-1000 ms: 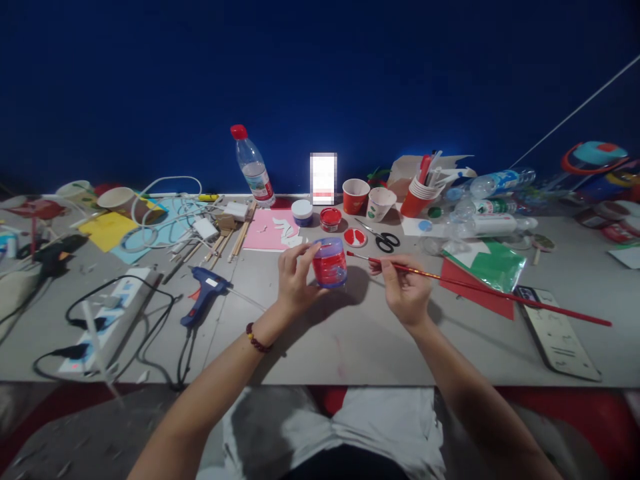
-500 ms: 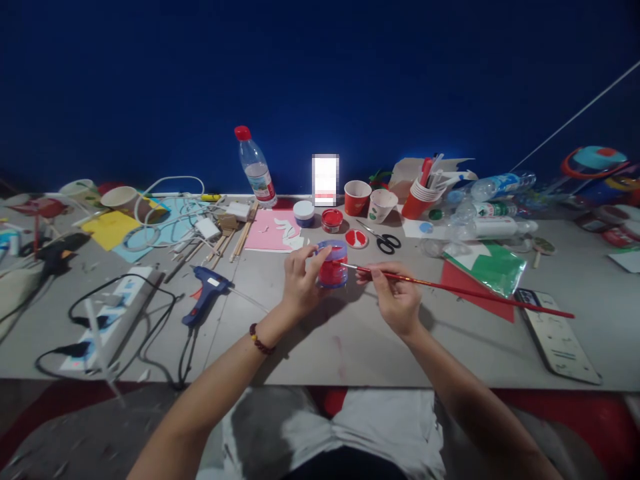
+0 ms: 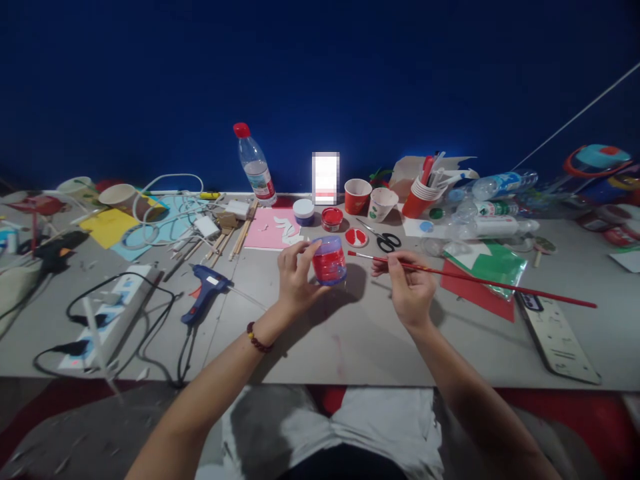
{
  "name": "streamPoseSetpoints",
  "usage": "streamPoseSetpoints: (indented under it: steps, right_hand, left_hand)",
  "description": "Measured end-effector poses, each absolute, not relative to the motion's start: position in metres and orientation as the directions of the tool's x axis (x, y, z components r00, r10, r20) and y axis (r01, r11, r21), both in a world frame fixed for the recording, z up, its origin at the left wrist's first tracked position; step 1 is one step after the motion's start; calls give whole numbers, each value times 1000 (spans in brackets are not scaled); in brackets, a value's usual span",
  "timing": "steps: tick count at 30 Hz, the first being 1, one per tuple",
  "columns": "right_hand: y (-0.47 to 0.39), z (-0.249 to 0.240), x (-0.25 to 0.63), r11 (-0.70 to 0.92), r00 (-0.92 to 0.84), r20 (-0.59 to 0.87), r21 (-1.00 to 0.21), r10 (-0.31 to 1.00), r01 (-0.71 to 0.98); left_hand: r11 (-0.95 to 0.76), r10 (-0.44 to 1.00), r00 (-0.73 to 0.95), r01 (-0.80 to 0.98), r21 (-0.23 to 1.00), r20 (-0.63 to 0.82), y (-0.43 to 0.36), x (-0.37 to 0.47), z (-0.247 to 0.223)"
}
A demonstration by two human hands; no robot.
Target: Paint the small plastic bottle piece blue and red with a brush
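My left hand [image 3: 296, 277] grips a small round piece that looks like a cut section of plastic bottle [image 3: 330, 261], purple at both ends with a red painted band round its middle. Between the fingers of my right hand [image 3: 409, 285] is a long red paintbrush [image 3: 480, 279]. Its red-wetted tip points left, a short way off the painted piece. Beyond them stand an open jar of red paint [image 3: 332, 219] and its red-smeared lid [image 3: 356, 237], with black-handled scissors [image 3: 387, 240] lying to the right.
A blue glue gun [image 3: 207, 291] and a white power strip [image 3: 113, 320] with loose black cables lie on the left. Paper cups [image 3: 358, 198], a red-capped bottle [image 3: 256, 167] and a lidded jar [image 3: 304, 213] line the back. A phone [image 3: 563, 340] rests at right, near clear plastic bottles [image 3: 493, 228].
The brush has drawn back to the right, its tip now apart from the painted piece. My left hand has shifted slightly left and tilted the piece, showing more of its red band.
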State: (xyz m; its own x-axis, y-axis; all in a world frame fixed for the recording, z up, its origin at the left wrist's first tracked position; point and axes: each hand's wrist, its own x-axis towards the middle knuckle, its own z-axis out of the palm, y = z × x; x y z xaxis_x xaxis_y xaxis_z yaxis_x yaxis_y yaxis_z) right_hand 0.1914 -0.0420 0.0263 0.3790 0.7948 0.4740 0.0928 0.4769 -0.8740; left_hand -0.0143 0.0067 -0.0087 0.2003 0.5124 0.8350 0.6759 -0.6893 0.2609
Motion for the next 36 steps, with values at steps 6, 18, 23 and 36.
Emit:
streamPoseSetpoints:
  steps: [6,18,23,36]
  right_hand:
    - [-49,25,184,470,255,450,-883,856,-19]
    - [-40,28,193,404,284,409,-911,867,81]
    - [-38,33,197,439,335,445,-893,830,97]
    - [-51,25,182,430,184,444,-896,877,112]
  left_hand:
    - [-709,510,250,664,237,823,7,-15,-9]
    - [-719,530,246,637,277,811,10,-19,-13]
    - [-673,591,220,664,325,776,10,-20,-11]
    - [-713,542,282,653,255,792,6,-15,-9]
